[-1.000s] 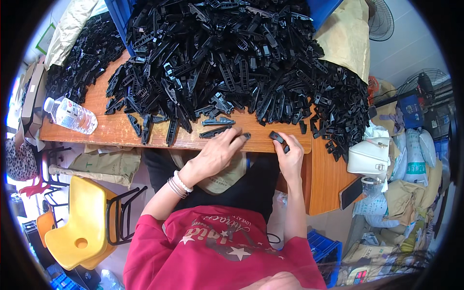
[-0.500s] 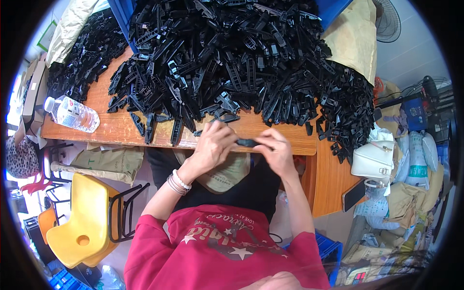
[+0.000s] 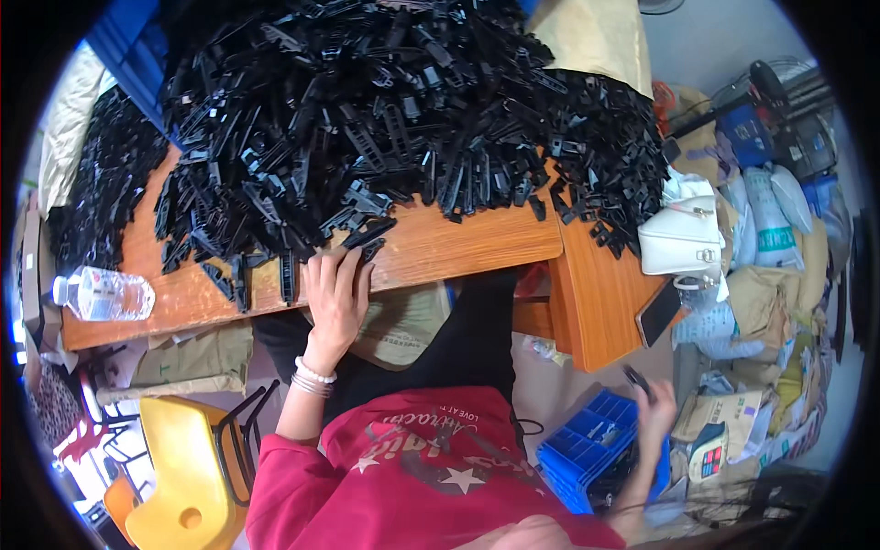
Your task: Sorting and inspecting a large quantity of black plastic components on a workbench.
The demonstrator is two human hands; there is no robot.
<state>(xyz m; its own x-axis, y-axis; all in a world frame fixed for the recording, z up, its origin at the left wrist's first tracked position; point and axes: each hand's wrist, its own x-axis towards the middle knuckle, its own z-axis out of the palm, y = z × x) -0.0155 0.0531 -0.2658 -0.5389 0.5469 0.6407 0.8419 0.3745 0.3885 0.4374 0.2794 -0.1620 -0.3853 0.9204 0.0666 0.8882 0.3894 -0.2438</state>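
My left hand [image 3: 335,291] rests at the front edge of the wooden table [image 3: 463,240], its fingers stretched forward and slightly apart. Its fingertips reach small black plastic parts [image 3: 368,233] at the near side of a big heap. Whether they touch one is hard to see. Off to the right, below table height, my right hand [image 3: 656,411] pinches a slim black plastic part [image 3: 634,376]. That hand is a little blurred and hangs over the right side of a blue plastic crate [image 3: 587,426]. Dark pieces lie inside the crate.
A heap of black plastic parts [image 3: 367,119] covers the table's far side. A clear bottle [image 3: 108,295] stands at the left. On the right are a white handbag [image 3: 680,240], a phone [image 3: 656,313] and piled bags [image 3: 775,302]. A yellow chair [image 3: 179,467] stands at lower left.
My right hand has moved from the table edge down and right to the crate, carrying a black part. My left hand has separated from it, fingers now extended. The view has shifted right.
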